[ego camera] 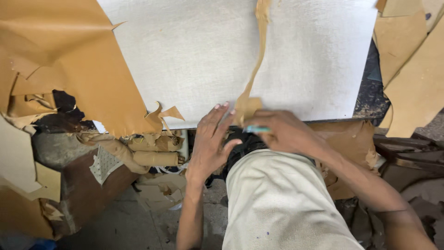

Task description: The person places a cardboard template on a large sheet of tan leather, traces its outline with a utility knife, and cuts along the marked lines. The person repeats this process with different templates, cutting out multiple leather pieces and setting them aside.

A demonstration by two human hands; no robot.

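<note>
Nearest the camera is the person's knee in pale beige cloth (282, 203), with both forearms reaching past it to the near edge of the white, finely textured cutting board (194, 60). The left hand (210, 143) lies open and flat, fingers spread and pointing up, its fingertips (221, 107) pressing at the board's edge just beside the lower end of a narrow tan leather strip (253, 78). The right hand (286, 132) is curled closed around a small tool with a light blue handle (256, 129), and sits touching the strip's folded bottom end (whether a blade is out I cannot tell).

The strip runs from the hands up across the board to its far edge, wavy and slightly twisted. By its look it is light, thin and limp, likely to curl or slide on the smooth board, so I judge it best pinned flat near the end being worked, as the left hand does.

Further left, a large tan leather sheet (78, 69) with ragged edges drapes over the board's corner; rolled and crumpled leather offcuts (155, 150) lie below it. More tan leather pieces (411, 60) lie at the far right.
</note>
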